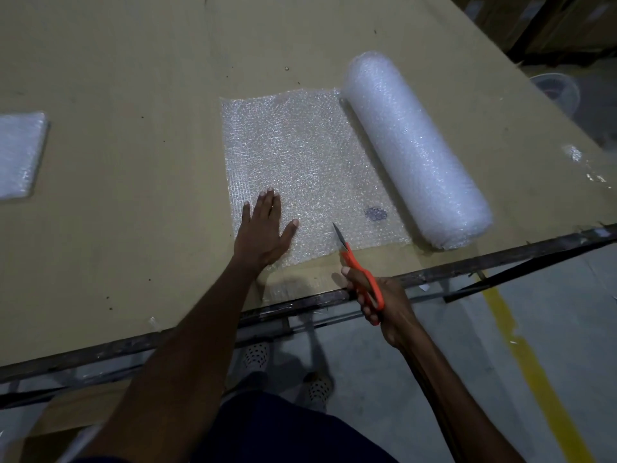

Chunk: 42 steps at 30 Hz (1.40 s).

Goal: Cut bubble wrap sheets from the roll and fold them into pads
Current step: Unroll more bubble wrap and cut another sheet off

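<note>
nearest to me, my right hand [374,295] curls round the orange handles of the scissors [359,272], just off the table's metal edge [467,267]. the blades look closed or nearly so, the tip lying over the near edge of the unrolled sheet [300,162]; i cannot tell whether a cut has begun. my wrist is angled so the blades point away from me and slightly leftward.

next, my left hand [267,228] lies flat on the sheet's near left corner, fingers straight and spread, thumb out toward the scissors, forearm reaching in from lower left. it presses down; it grips nothing.

beyond, the sheet runs over the brown table top [133,95] to the bubble wrap roll [414,152], which lies on its side at the right, touching the sheet's right edge. a dark smudge [375,213] shows in the sheet near the roll. far left, a folded pad [20,155] sits well apart.

risks, as i judge them: the thin film may bunch or snag in the blades and tear raggedly if my flat hand lets it slip; the cut may wander off square since no guide line shows; the roll may creep and slacken the sheet; my thumb lies near the blade path.
</note>
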### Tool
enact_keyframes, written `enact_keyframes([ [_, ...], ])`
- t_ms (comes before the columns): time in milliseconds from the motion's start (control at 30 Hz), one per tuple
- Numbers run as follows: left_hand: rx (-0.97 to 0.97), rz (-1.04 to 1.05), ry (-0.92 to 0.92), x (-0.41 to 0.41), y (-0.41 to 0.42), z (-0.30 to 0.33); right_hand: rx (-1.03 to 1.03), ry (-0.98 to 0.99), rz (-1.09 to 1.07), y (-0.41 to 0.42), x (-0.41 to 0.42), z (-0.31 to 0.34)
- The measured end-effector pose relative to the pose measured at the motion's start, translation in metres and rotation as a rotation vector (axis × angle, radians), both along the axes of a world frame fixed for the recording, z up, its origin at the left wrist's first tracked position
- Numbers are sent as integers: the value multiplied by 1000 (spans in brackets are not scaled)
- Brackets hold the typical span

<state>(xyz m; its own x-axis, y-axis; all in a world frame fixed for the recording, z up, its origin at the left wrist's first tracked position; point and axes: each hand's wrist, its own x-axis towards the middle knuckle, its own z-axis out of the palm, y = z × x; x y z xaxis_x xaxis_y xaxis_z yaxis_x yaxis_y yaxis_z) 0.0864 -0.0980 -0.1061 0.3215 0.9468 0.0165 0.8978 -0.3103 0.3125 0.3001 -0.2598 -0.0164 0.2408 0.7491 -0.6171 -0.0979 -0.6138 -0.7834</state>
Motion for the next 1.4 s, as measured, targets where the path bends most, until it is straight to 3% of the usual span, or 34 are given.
enact_keyframes([
  [1400,-3,1,-13,0,-1,1,-13,-8,-22,3,-2,-4],
])
